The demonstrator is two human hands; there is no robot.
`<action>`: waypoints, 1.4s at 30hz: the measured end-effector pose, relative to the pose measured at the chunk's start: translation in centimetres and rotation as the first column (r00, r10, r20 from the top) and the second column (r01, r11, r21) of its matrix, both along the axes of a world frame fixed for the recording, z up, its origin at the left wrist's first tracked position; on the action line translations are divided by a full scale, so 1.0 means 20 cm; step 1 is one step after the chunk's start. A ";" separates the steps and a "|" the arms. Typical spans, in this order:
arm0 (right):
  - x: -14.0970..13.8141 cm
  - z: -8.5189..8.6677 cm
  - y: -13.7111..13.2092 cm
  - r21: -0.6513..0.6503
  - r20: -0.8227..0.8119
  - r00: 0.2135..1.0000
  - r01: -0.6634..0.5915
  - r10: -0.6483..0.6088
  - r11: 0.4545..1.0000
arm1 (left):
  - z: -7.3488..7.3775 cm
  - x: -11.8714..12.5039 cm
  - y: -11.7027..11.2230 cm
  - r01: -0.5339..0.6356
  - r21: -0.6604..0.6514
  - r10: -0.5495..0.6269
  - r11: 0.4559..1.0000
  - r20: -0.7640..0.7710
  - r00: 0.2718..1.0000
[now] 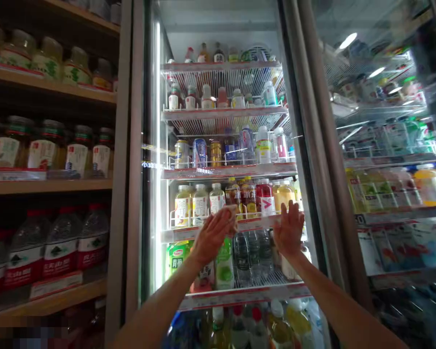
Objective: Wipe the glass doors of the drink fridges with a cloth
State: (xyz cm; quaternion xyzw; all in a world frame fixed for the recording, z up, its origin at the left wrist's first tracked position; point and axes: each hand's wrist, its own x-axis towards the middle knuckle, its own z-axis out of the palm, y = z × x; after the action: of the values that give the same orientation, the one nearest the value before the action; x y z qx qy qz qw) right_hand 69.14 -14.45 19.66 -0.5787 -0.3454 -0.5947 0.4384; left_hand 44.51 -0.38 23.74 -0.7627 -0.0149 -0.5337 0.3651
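Cloth [233, 209], pale and crumpled, mostly hidden, at the fingers of the left hand [212, 235], which holds it, right hand [289, 231] raised with fingers apart, lit drinks cooler [132, 145] behind glass, stocked with bottles [182, 206] and cans [199, 152], wooden shelves [58, 186] at left.

Matt cloth [234, 212] shows at the left hand [214, 235]; smooth, reflective glass [218, 24] fronts it. Farther left stand dull metal framing [131, 145] and smooth wooden shelving [76, 184]. Glossy plastic bottles [242, 257] appear between left and right hand [289, 229].
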 end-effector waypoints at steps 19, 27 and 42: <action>0.06 -0.07 -0.13 -0.163 0.056 0.968 -0.232 0.244 0.959 | -0.09 -0.08 0.00 0.044 -0.158 0.035 0.986 0.465 0.884; 0.09 -0.09 -0.17 -0.237 0.114 0.969 -0.188 0.220 0.953 | -0.19 -0.22 0.07 -0.029 0.002 0.029 1.000 0.112 0.993; -0.28 -0.21 -0.11 -0.308 0.197 0.917 -0.278 0.347 0.910 | -0.05 -0.06 0.00 0.007 -0.210 0.056 0.978 0.291 0.955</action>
State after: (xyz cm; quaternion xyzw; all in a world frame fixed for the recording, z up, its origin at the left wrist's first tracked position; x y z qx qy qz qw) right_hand 63.49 -16.59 15.44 -0.4918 -0.5649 -0.5300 0.3977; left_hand 43.34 -0.31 22.72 -0.7081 -0.1347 -0.6325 0.2833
